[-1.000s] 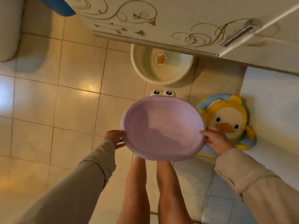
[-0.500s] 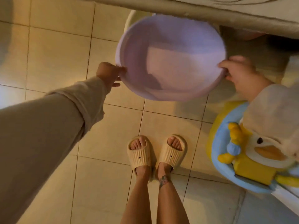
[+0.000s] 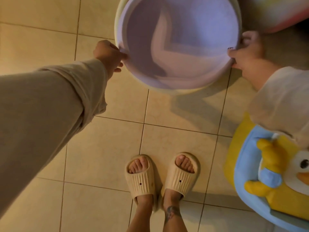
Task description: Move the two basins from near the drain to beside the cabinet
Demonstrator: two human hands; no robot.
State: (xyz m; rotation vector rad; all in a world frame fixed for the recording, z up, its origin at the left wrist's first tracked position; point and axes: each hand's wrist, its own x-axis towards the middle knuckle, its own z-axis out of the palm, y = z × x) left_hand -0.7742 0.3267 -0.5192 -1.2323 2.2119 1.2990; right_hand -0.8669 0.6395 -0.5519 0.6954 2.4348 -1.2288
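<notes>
A lilac basin (image 3: pixel 177 47) fills the top middle of the head view, low over the tiled floor. It sits inside a cream basin (image 3: pixel 182 92), of which only a thin rim shows around its near and left edges. My left hand (image 3: pixel 108 55) pinches the lilac rim on the left side. My right hand (image 3: pixel 245 51) grips the rim on the right side. The far edge of both basins is cut off by the frame.
A blue and yellow duck-shaped seat (image 3: pixel 270 171) lies on the floor at the right. A pink-rimmed object (image 3: pixel 275 15) sits at the top right. My feet in cream slippers (image 3: pixel 162 178) stand on the beige tiles below the basins.
The lilac basin has gone forward and down, from waist height onto the cream basin under the cabinet. My view has tilted down, and the cabinet has left the frame.
</notes>
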